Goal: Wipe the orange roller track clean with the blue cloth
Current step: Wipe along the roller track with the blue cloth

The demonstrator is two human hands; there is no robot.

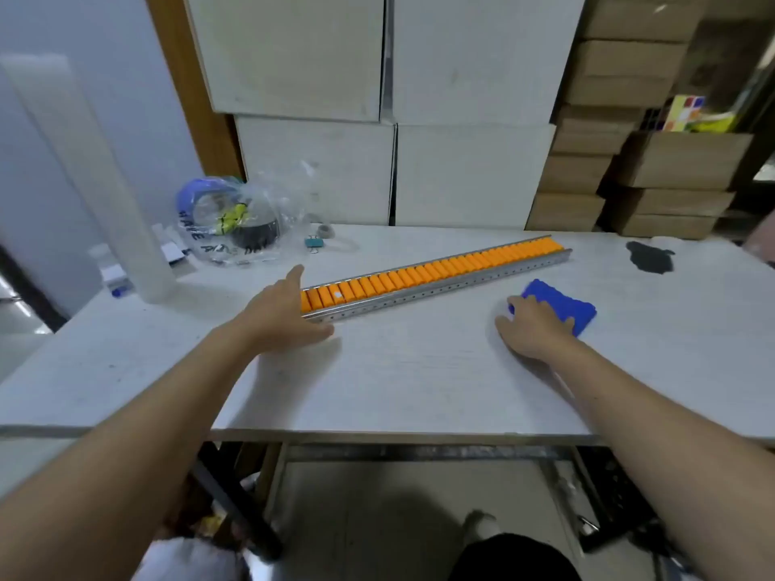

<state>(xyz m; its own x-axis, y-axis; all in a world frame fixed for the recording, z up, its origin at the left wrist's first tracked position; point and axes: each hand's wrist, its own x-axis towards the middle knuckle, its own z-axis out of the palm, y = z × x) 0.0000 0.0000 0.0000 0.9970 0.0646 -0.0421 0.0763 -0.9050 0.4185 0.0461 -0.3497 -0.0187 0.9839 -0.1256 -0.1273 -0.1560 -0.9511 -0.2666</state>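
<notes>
Plastic bag (235, 228): dark lettering, blurred, unreadable.

The left hand (280, 314) covers the near end of the orange roller track (432, 274). The right hand (530, 329) hides the blue cloth's (560, 304) near edge. Contents of the plastic bag (235, 222) blur together, unreadable.

A white tabletop (419, 387) stands before stacked white boxes (390, 98); brown cardboard boxes (620, 132) pile at far right, a pale wall (54, 132) at left.
</notes>
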